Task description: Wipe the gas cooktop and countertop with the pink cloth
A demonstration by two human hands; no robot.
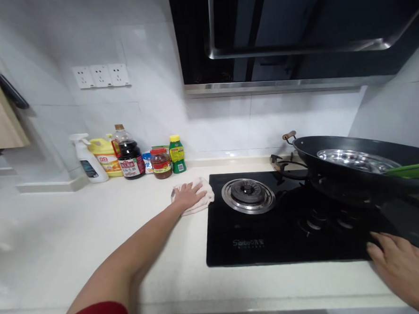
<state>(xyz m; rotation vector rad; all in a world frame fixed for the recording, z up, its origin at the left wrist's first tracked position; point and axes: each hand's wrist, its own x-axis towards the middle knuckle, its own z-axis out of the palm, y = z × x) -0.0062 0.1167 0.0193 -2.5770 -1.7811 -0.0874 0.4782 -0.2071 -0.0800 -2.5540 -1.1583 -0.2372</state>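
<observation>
My left hand (188,196) holds a pale pink cloth (202,205) down against the white countertop, its fingers spread over the fabric. The cloth's right edge meets the left edge of the black glass gas stove (251,251). Far to the right, my right hand (400,259) is open and holds nothing. Its fingertips lie at the stove's front right edge, fingers loosely extended. Nearest to the cloth on the stove is the left burner (248,196), with a silver ring and no pot support on it.
On the right burner sits a large black wok (309,155) with a metal bowl (355,161) and a green handle (414,170). A pot support (292,174) leans beside it. Along the wall stand a spray bottle (89,159), soy sauce bottle (131,164), red-lidded jar (161,164) and green bottle (177,154).
</observation>
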